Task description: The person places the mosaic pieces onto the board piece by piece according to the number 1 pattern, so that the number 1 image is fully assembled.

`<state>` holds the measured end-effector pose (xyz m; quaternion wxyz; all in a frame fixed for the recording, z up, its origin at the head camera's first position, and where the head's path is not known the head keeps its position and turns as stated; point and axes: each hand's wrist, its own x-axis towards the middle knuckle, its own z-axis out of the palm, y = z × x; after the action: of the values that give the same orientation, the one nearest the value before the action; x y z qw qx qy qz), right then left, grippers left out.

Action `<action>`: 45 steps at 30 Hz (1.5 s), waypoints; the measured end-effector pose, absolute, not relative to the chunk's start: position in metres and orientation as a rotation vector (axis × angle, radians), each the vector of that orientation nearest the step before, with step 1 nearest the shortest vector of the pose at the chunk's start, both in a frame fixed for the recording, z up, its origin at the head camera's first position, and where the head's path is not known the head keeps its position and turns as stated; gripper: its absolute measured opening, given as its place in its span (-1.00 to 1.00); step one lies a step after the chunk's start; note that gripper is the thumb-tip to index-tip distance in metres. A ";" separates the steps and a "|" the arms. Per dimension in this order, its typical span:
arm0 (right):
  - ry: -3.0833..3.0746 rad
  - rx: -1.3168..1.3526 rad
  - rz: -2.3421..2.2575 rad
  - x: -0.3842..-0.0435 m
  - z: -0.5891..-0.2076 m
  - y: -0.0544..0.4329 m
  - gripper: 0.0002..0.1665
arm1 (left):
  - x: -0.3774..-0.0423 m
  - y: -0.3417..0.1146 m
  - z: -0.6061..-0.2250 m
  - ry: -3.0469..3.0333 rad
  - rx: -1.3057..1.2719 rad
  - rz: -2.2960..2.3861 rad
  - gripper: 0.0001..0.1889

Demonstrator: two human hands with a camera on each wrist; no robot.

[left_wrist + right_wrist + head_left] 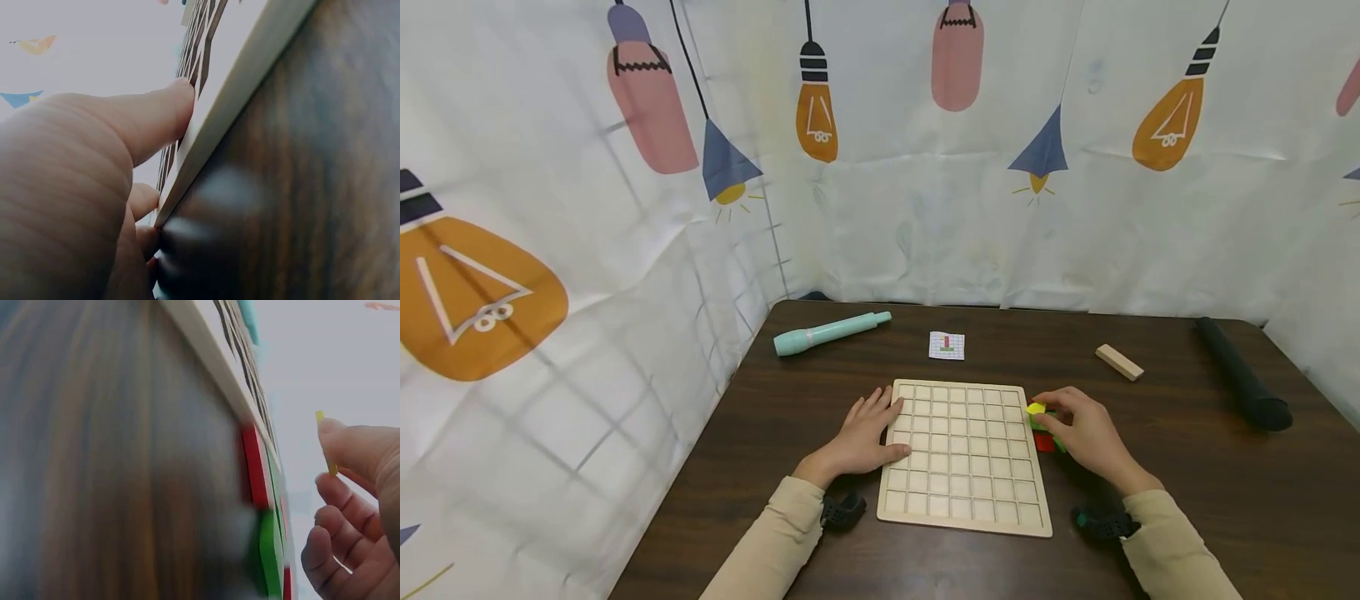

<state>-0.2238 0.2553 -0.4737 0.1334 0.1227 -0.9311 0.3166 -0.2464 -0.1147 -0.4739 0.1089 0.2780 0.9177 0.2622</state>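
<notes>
A pale wooden grid board [962, 454] lies flat on the dark table. My left hand [867, 437] rests at its left edge with fingers spread; in the left wrist view the thumb [165, 112] lies on the rim. Beside the board's right edge, my right hand [1086, 433] pinches a thin yellow tile [1036, 408] between thumb and fingers. The right wrist view has this tile raised above a red tile [255, 465] and a green tile [270, 553], which lie on the table next to the board.
Behind the board lies a small paper card [947, 345] with a coloured grid pattern. A mint-green tube [831, 333] is at the back left. Toward the right are a wooden block [1119, 362] and a black cylinder [1243, 375]. A patterned curtain [910, 225] hangs behind the table.
</notes>
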 end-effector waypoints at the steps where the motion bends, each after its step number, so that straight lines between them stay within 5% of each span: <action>1: -2.702 0.374 0.926 -0.226 -0.473 0.250 -0.67 | -0.246 -0.114 -0.474 2.701 0.820 0.770 -0.17; 15: -2.766 0.607 1.007 -0.248 -0.456 0.194 -0.66 | -0.246 -0.114 -0.474 2.731 0.796 0.787 -0.22; 45: -2.876 0.642 1.037 -0.279 -0.466 0.141 -0.70 | -0.244 -0.110 -0.475 2.765 0.757 0.755 -0.23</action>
<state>-0.2790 0.1413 -0.4659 0.0088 0.2054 -0.9207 0.3318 -0.2444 -0.1104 -0.4754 0.0887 0.2543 0.9291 0.2536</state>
